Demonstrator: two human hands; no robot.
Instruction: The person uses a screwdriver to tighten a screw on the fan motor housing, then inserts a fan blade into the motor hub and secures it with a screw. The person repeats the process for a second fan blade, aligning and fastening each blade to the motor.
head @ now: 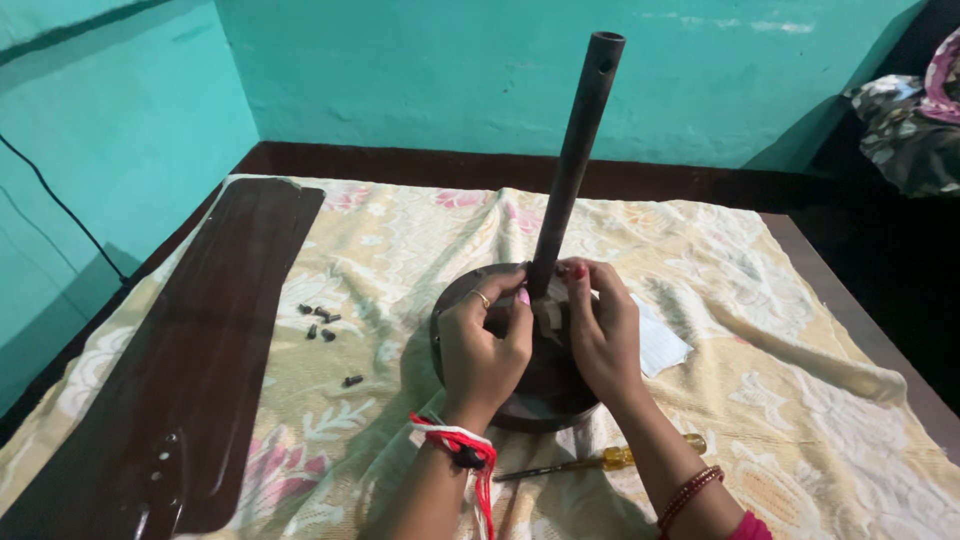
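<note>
Hands meet at the base of a dark metal rod [575, 160] that rises, slightly tilted, from a round dark brown fan motor housing [520, 400] lying on a floral cream cloth [400, 240]. The left hand [485, 350] curls its fingers against the hub; the right hand [600, 335] pinches a small part there, too hidden to identify. A long brown fan blade [190, 350], small black screws [320, 322], a yellow-handled screwdriver [600, 462] and white paper [660, 345] lie nearby.
</note>
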